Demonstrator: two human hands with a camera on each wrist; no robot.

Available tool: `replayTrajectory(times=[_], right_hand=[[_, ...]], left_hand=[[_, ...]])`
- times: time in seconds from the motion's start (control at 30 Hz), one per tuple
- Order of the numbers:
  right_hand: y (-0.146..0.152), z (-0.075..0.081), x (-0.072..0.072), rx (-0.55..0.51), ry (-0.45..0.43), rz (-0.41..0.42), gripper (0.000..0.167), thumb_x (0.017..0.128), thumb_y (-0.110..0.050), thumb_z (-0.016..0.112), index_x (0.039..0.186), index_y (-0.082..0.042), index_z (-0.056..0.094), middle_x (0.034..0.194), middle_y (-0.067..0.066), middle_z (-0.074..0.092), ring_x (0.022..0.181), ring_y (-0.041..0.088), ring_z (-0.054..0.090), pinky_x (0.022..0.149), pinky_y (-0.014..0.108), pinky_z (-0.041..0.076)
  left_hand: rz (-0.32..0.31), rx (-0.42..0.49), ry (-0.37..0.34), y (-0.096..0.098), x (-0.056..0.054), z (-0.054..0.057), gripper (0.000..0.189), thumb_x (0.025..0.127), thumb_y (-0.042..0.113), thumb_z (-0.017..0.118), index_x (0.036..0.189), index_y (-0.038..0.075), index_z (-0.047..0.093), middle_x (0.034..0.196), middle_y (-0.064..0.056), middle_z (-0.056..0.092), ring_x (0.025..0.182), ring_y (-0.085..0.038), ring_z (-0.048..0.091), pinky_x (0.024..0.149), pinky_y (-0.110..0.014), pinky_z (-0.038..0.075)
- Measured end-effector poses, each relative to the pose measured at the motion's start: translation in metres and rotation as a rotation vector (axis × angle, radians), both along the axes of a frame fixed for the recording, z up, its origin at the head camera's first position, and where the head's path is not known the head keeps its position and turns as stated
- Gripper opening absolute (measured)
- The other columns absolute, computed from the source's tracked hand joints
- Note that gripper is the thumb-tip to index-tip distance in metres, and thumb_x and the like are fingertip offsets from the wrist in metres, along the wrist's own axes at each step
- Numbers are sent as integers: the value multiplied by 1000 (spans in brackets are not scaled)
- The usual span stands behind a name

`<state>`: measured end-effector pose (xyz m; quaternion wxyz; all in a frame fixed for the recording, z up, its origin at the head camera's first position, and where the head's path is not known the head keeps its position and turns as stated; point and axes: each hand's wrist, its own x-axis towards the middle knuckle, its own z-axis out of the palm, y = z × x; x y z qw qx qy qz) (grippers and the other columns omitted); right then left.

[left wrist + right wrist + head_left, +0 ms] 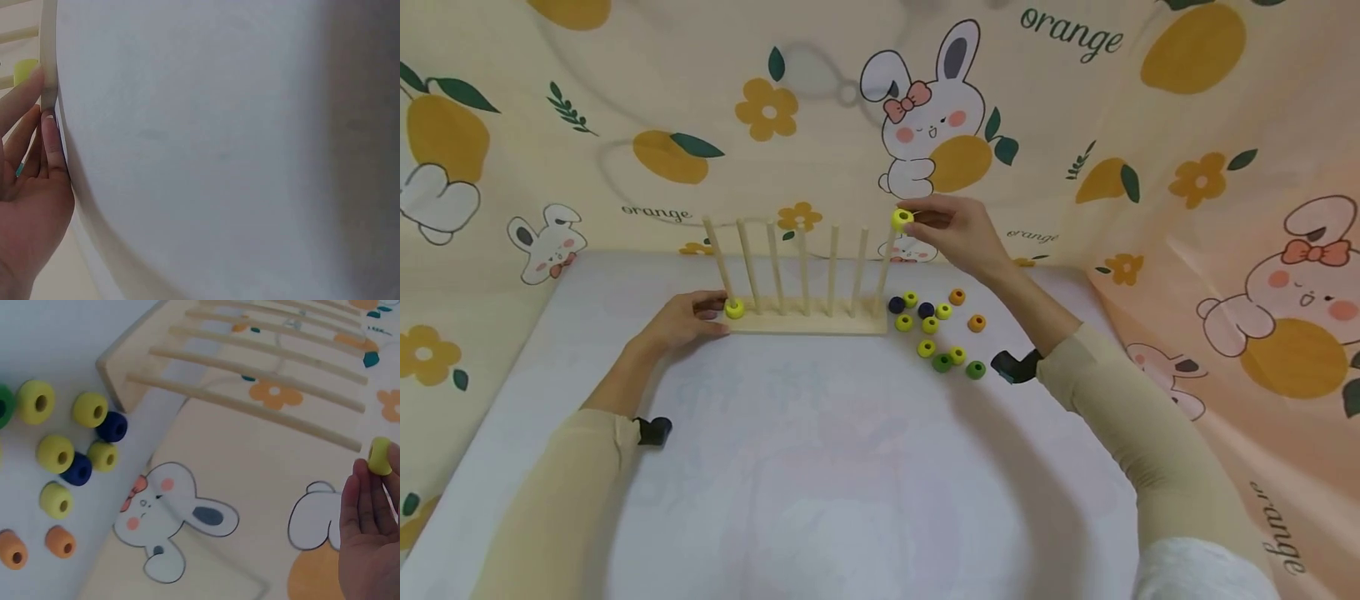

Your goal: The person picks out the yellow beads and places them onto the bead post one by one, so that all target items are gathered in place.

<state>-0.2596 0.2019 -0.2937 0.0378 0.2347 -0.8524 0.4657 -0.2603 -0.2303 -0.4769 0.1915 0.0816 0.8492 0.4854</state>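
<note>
A wooden peg rack [808, 327] with a row of several upright pegs stands on the table. One yellow bead [735, 309] sits at the foot of its leftmost peg. My left hand [683, 321] grips the left end of the base, thumb in front and fingers towards the back; the left wrist view shows the fingertips at the base's edge. Up at the tip of the rightmost peg, my right hand [958, 233] pinches a yellow bead [379, 456] between thumb and fingers. In the right wrist view this bead is just beside the peg's end, its hole turned towards the peg.
Right of the rack lie loose beads: several yellow ones [927, 348], two dark blue ones [897, 305], two orange ones [977, 322] and two green ones [975, 369]. A patterned cloth [820, 167] with rabbits and oranges hangs behind the white table [820, 467].
</note>
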Motion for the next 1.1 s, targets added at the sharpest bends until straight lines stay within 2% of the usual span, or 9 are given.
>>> replayTrajectory(times=[0.3,0.53,0.83,1.1], right_hand=[[-17,3,-10,4,42,73,29,92,-12,72,121,-7,72,113,6,71,96,16,68,89,26,56],[-31,8,-15,-8,-5,124,28,93,-14,71,120,-8,72,113,5,72,96,15,69,89,28,56],[-50,10,-22,18,7,153,27,95,-16,69,120,-10,72,116,3,71,96,13,69,88,27,56],[-67,14,-25,4,21,169,28,93,-15,71,120,-9,72,115,2,71,94,11,70,87,26,57]], left_hand=[[3,3,-7,1,1,-2,76,88,10,75,152,-1,34,146,-27,45,134,-42,43,114,-50,35],[16,-29,-10,2,0,0,77,87,10,77,151,-1,35,146,-27,45,133,-42,43,114,-51,35],[13,-26,-9,2,-3,-6,80,86,12,79,152,0,36,146,-25,45,133,-40,43,114,-50,35],[21,-31,-19,2,-2,-1,81,86,12,79,152,0,34,147,-25,43,134,-40,43,114,-51,34]])
